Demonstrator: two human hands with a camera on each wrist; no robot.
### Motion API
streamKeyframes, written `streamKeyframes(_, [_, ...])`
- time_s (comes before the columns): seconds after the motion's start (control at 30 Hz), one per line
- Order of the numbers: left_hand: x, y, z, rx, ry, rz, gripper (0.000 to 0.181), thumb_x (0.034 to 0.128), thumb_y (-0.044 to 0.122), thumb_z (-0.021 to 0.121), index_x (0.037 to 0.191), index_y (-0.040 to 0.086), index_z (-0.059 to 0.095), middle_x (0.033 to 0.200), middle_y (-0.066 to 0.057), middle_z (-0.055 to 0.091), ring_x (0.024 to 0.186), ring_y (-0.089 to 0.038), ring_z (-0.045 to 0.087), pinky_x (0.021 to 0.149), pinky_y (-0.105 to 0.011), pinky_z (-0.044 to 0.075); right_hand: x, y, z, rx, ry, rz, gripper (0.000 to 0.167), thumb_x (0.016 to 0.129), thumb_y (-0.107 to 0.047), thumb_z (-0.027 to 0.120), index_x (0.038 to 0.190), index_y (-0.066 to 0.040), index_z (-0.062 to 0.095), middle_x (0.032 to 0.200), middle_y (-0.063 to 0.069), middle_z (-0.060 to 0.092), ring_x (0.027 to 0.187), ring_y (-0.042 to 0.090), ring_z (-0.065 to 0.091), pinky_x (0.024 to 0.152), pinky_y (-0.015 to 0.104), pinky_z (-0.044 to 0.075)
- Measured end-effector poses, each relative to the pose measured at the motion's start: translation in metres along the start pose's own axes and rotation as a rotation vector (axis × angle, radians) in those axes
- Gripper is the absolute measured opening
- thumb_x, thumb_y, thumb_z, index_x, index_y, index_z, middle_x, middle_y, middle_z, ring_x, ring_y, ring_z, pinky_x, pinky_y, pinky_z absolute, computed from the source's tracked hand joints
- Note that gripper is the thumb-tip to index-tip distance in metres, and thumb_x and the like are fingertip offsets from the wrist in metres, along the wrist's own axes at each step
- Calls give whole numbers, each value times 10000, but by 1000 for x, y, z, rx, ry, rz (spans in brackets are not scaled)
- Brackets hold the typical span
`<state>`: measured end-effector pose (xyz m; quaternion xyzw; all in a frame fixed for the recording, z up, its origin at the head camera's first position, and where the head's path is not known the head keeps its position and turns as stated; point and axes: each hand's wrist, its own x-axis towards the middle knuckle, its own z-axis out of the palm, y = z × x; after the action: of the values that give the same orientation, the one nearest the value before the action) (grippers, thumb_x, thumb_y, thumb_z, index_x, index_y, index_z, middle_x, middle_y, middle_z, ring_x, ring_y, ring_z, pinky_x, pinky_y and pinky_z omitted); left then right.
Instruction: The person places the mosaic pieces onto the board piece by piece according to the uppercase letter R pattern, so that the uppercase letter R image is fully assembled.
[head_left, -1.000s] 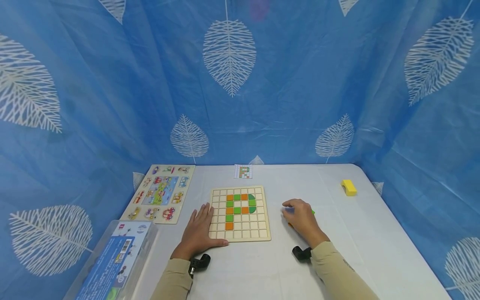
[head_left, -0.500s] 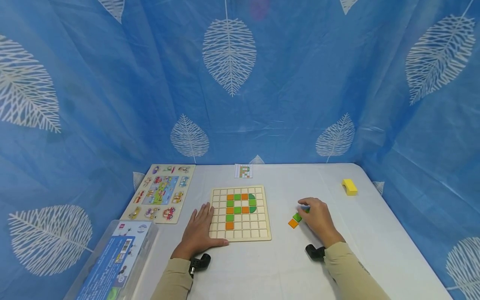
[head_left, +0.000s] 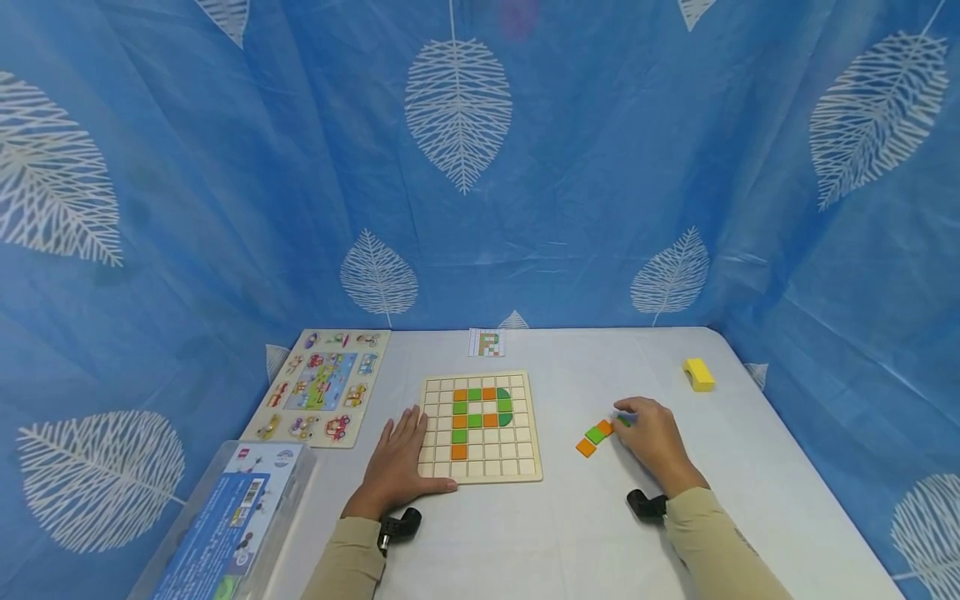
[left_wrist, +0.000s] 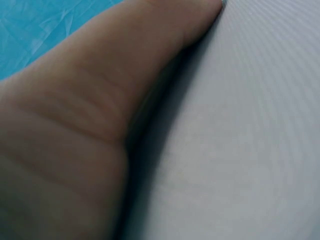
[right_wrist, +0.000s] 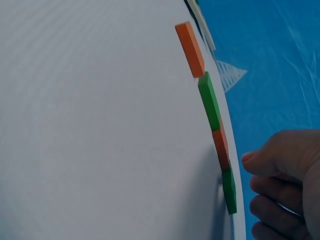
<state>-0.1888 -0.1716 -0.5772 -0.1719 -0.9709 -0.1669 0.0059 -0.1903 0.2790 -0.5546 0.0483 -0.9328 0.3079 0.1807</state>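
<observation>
A wooden grid board (head_left: 517, 467) holds green and orange tiles in the shape of a P. My left hand (head_left: 397, 458) lies along the board's left side with fingers extended, its thumb touching the lower left corner. In the left wrist view only a blurred part of that hand (left_wrist: 100, 85) shows. To the right of the board, loose tiles lie in a slanting row: an orange tile (head_left: 587, 448), a green tile (head_left: 595, 434), another orange tile (head_left: 604, 427) and a second green tile (right_wrist: 229, 192). My right hand (head_left: 654, 437) hovers by the row's far end, fingers loosely bent, no tile visible in its grasp.
A small card (head_left: 487, 342) with a coloured letter R pattern lies behind the board. At the left are a vehicle picture puzzle (head_left: 367, 342) and a clear plastic box (head_left: 285, 508). A yellow arch block (head_left: 699, 375) stands far right. Blue leaf-patterned cloth (head_left: 555, 208) surrounds the table.
My right hand has moved rightward along the tile row, uncovering the orange and green tiles that it hid. The left hand and the board have stayed in place.
</observation>
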Motion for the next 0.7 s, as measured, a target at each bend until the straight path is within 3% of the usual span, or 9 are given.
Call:
streamKeyframes(0.47, [0,0,2,2,12,1,1434,643,938,694,1656,10,283,1723,-161,197,1590,-322,115,1271,-521,50,-3,8,-3,3,-21,49,286,850,21,836,1122,65,759,1125,237,729,1103,439,672,969,597,536])
streamKeyframes(0.7, [1,-1,3,4,13,1,1434,642,938,695,1657,12,282,1723,-160,200,1591,-321,115,1271,-520,50,-2,9,-1,11,-20,35,291,837,38,850,1112,68,761,1115,233,733,1092,434,679,963,593,542])
